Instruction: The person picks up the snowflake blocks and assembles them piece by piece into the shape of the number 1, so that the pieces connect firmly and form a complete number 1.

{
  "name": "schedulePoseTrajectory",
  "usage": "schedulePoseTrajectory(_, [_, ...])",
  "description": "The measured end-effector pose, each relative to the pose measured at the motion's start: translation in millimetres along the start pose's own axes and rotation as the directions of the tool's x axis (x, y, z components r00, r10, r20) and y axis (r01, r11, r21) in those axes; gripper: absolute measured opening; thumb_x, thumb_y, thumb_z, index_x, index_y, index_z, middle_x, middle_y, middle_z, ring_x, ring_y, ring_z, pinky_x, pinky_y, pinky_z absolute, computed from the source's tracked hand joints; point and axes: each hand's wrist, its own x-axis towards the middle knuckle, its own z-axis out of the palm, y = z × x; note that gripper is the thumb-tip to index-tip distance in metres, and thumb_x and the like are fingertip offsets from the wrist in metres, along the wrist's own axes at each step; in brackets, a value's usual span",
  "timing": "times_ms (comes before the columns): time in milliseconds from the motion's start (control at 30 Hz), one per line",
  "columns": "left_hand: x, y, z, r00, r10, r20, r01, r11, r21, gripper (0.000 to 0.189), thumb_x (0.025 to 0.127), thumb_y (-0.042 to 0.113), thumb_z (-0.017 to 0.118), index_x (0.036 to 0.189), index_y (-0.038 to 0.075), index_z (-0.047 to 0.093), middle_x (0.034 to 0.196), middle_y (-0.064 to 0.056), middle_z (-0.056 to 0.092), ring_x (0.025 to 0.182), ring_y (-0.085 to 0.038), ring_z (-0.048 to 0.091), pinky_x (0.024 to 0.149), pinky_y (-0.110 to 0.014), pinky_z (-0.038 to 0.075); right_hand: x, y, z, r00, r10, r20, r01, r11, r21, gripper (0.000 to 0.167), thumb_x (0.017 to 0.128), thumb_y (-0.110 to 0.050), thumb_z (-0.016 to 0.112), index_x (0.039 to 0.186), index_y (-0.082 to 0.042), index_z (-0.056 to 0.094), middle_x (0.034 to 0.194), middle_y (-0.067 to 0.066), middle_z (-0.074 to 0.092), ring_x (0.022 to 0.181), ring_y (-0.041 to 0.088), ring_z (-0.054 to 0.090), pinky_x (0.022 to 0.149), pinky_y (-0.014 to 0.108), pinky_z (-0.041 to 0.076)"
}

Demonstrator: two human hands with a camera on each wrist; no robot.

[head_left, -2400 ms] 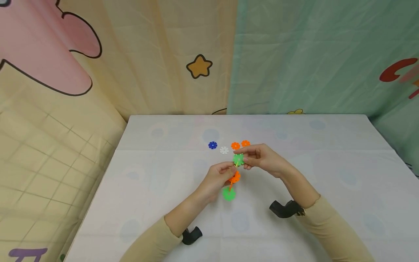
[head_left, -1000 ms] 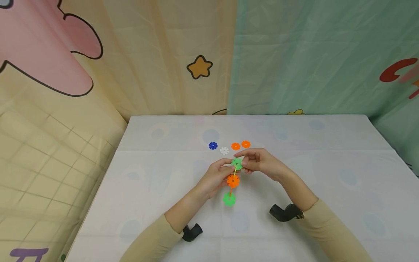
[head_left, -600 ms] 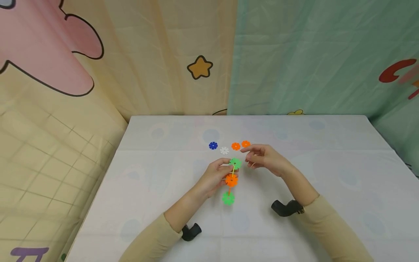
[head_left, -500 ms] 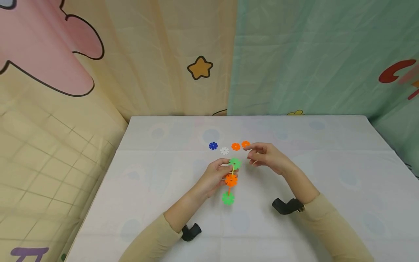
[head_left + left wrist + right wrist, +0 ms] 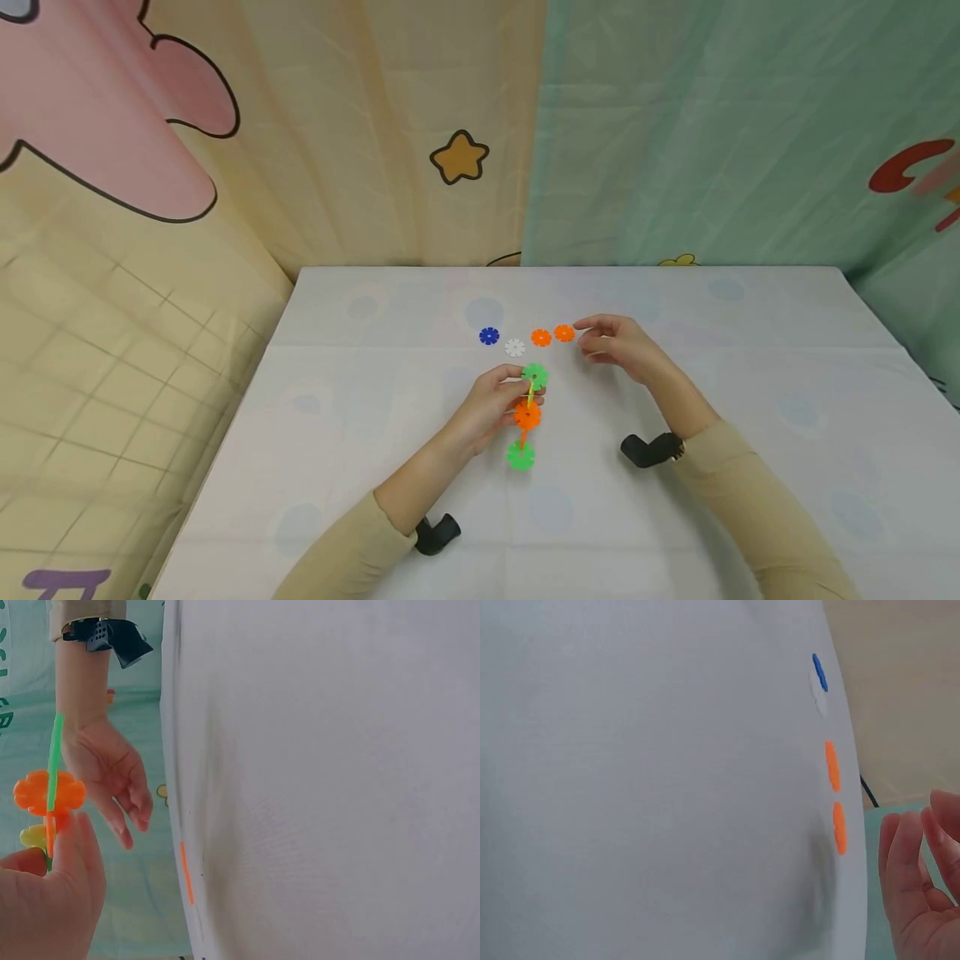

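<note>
My left hand pinches a chain of interlocked plastic snowflake discs above the table. From its far end come a green disc, a yellow one seen nearly edge-on, orange pieces and a green disc at the near end. In the left wrist view, thumb and fingers hold the chain around the yellow disc. My right hand holds nothing, its fingers loosely bent. Its fingertips hover just right of a loose orange disc; contact is not visible.
Left of that disc lie another orange disc, a white disc and a blue disc, in a row on the white-covered table. Printed curtains hang behind the table's back edge. A black wrist device sits at the right forearm.
The right hand has let go of the chain's far green disc and moved right and away from the body, toward the loose orange discs. The left hand keeps its hold, the chain shifting slightly left.
</note>
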Motion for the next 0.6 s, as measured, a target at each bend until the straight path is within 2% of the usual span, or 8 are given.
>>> schedulePoseTrajectory(167, [0.7, -0.9, -0.9, 1.000, 0.005, 0.006, -0.005, 1.000, -0.003, 0.025, 0.096, 0.010, 0.048, 0.117, -0.005, 0.050, 0.113, -0.025, 0.060, 0.098, -0.031, 0.062, 0.074, -0.027, 0.053, 11.9, 7.3, 1.9, 0.999, 0.018, -0.047, -0.019, 1.000, -0.024, 0.039, 0.090, -0.002, 0.058, 0.126, 0.010, 0.049, 0.090, 0.007, 0.056, 0.073, 0.011, 0.058, 0.071, 0.021, 0.052])
schedulePoseTrajectory(300, [0.9, -1.5, -1.0, 1.000, 0.003, 0.004, -0.003, 1.000, -0.001, 0.024, 0.096, 0.010, 0.049, 0.115, -0.004, 0.051, 0.113, -0.025, 0.061, 0.097, -0.029, 0.062, 0.070, -0.024, 0.052, 20.3, 10.4, 3.3, 0.994, 0.054, -0.098, -0.060, 0.996, -0.062, 0.040, 0.088, -0.001, 0.061, 0.125, 0.008, 0.051, 0.097, 0.012, 0.055, 0.073, 0.012, 0.058, 0.072, 0.023, 0.053])
schedulePoseTrajectory(433, [0.9, -1.7, -1.3, 1.000, 0.001, 0.006, -0.001, 1.000, 0.008, 0.024, 0.096, 0.010, 0.050, 0.114, -0.004, 0.051, 0.113, -0.025, 0.061, 0.096, -0.028, 0.062, 0.067, -0.021, 0.051, 28.3, 11.3, 3.9, 0.987, 0.082, -0.141, -0.102, 0.985, -0.139, 0.040, 0.086, -0.003, 0.064, 0.124, 0.005, 0.053, 0.101, 0.014, 0.055, 0.075, 0.014, 0.057, 0.071, 0.022, 0.051])
schedulePoseTrajectory(600, [0.8, -1.2, -1.7, 1.000, -0.006, 0.004, 0.006, 1.000, 0.015, 0.024, 0.096, 0.012, 0.050, 0.114, -0.003, 0.051, 0.114, -0.025, 0.060, 0.097, -0.029, 0.062, 0.068, -0.022, 0.051, 37.5, 10.3, 6.9, 0.984, 0.059, -0.170, -0.098, 0.969, -0.229, 0.040, 0.083, -0.003, 0.067, 0.121, 0.004, 0.056, 0.094, 0.012, 0.053, 0.075, 0.018, 0.053, 0.066, 0.020, 0.047])
